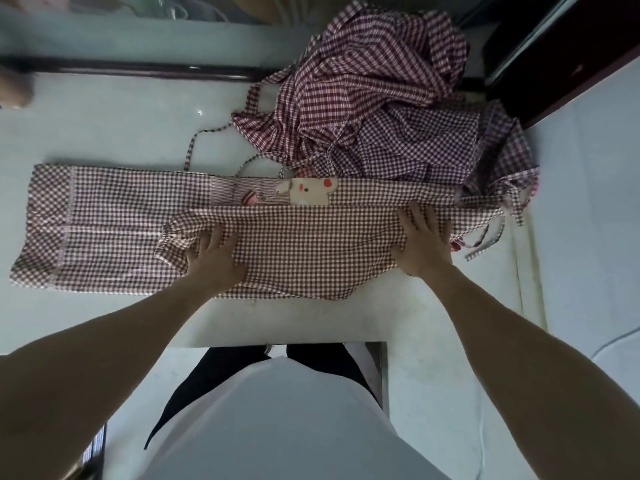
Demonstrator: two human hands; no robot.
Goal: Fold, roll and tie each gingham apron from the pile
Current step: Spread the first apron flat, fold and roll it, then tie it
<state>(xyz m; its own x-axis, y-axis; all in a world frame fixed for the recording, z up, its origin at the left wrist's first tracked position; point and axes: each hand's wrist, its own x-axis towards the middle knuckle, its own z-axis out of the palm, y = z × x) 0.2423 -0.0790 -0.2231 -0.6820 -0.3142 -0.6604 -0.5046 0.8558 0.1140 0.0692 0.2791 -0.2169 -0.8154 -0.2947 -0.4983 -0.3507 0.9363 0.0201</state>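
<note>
Gingham, brown-and-white small check, thin woven cotton by the look: one apron point(277, 244) spread flat on the white table point(311, 320), its long axis running left to right across the person's front. Near long side already folded over toward the middle, fold edge lying just below the apron's pocket patch point(273, 194) with a cartoon animal print.

Left hand point(216, 256) flat, fingers spread, pressing the folded layer near a gathered, puckered hem left of the patch. Right hand point(420, 242) likewise flat and spread, pressing the same layer to the patch's right. Neither grips cloth. Hands well apart along the long axis; right one nearer the end where the ties point(491, 237) trail off.

Pile point(388, 98) of unfolded aprons, crumpled, larger maroon and purple check, sits beyond the patch and to its right, touching the spread apron's far edge.

Judgement: still folding lengthwise; rolling would run along the long axis, probably toward the tie end.
</note>
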